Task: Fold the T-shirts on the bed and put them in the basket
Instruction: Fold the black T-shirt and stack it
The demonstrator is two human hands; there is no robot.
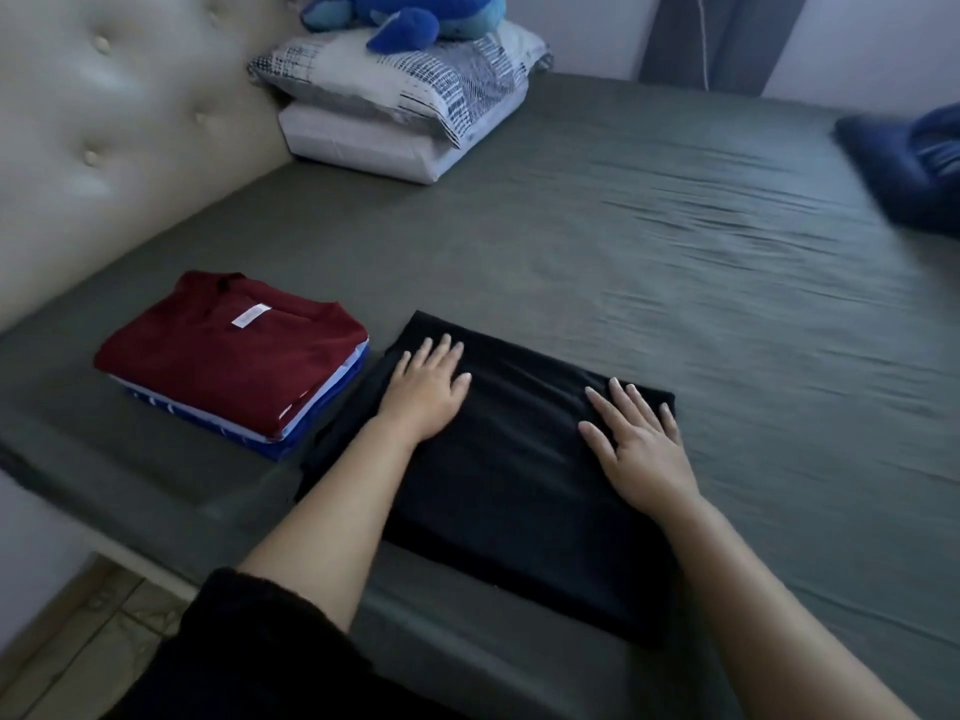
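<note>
A black T-shirt [498, 459] lies folded into a rectangle on the grey bed [649, 252], near its front edge. My left hand [428, 387] presses flat on the shirt's far left part, fingers straight. My right hand [636, 439] lies flat on its far right part, fingers spread. To the left sits a stack of folded T-shirts [234, 366] with a dark red one on top and blue and white ones under it. A dark blue garment [909, 168] lies crumpled at the bed's far right edge. No basket is in view.
Two pillows [405, 106] are stacked at the bed's head with a blue plush toy [415, 18] on top. A padded cream headboard [104, 122] runs along the left. Tiled floor [67, 641] shows at the lower left.
</note>
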